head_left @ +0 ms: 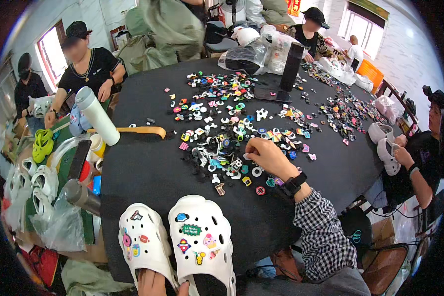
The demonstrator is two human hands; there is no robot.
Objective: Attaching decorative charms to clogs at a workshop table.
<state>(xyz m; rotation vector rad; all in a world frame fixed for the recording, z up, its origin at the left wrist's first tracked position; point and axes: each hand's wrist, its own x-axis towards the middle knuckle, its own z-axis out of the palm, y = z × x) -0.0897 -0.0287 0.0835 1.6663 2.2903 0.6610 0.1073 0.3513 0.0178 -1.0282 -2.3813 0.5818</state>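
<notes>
Two white clogs stand side by side at the table's near edge. The left clog (148, 222) carries several colourful shoe charms, among them a pink ring and a football. On the right clog (209, 222) sit a planet, a green burst, a cupcake and a drink charm, among others. My left hand (153, 283) reaches into the left clog's opening, its thumb by the right clog, holding them; part of it is hidden inside. Over the spread pile of loose shoe charms (237, 165), my right hand (270, 155) pinches a small white piece, probably a charm, between thumb and fingers.
More charm heaps lie at the table's far side (222, 86) and right (350, 111). A white tumbler (97, 116), a wooden stick (143, 130) and a black phone stand (292, 66) are on the table. Other people sit around it; one at right holds white clogs (387, 148).
</notes>
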